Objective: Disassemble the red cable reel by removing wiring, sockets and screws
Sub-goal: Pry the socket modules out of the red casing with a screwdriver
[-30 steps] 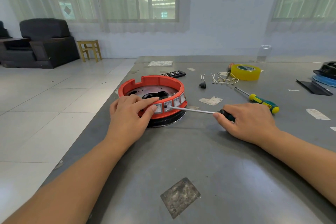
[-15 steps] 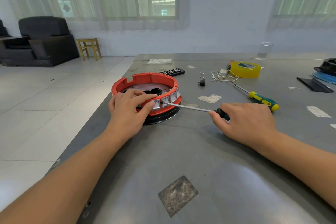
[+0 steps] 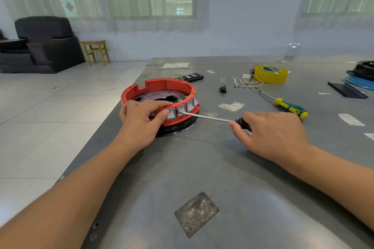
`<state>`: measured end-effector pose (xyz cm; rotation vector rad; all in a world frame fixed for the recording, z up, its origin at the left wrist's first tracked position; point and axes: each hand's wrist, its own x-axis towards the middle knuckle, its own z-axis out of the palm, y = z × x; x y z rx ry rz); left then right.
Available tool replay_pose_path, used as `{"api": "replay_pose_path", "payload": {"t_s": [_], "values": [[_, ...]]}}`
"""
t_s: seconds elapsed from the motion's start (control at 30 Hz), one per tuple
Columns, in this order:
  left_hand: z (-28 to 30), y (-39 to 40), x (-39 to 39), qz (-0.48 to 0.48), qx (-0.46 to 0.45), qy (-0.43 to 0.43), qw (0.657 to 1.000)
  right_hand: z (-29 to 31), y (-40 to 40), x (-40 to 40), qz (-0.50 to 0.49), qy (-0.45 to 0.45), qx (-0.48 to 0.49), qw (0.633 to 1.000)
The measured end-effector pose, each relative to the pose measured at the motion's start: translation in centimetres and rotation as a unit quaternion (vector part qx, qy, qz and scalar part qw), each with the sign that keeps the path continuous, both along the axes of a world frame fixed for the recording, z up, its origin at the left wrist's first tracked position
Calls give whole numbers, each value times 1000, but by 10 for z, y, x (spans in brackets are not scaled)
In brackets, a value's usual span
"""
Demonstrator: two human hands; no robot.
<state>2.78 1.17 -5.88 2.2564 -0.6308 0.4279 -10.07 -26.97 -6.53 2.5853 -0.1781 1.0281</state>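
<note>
The red cable reel (image 3: 162,87) lies flat on the grey metal table (image 3: 202,168), near its left edge, on a black base. Several grey-framed switches (image 3: 189,105) line its front rim. My left hand (image 3: 139,119) grips the reel's near rim, index finger on top and thumb on the leftmost switch. My right hand (image 3: 271,133) holds the dark handle of a screwdriver (image 3: 208,117). Its metal tip is at the lower edge of a switch just right of my thumb.
A yellow-green screwdriver (image 3: 287,106) lies right of the reel. Behind it are a yellow tape roll (image 3: 271,74), loose white wires (image 3: 244,84), a small black part (image 3: 222,88) and a black strip (image 3: 189,77). Blue and black parts (image 3: 362,79) sit at the far right.
The reel and both hands have hardly moved on the table. The screwdriver shaft has tilted slightly, its tip staying at the switches. The camera has shifted a little.
</note>
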Motion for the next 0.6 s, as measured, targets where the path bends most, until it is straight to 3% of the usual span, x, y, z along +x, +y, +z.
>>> {"api": "replay_pose_path", "payload": {"t_s": [0.6], "values": [[2, 3, -5, -35, -22, 54, 998, 4, -52, 82, 161, 28, 13, 986]]}}
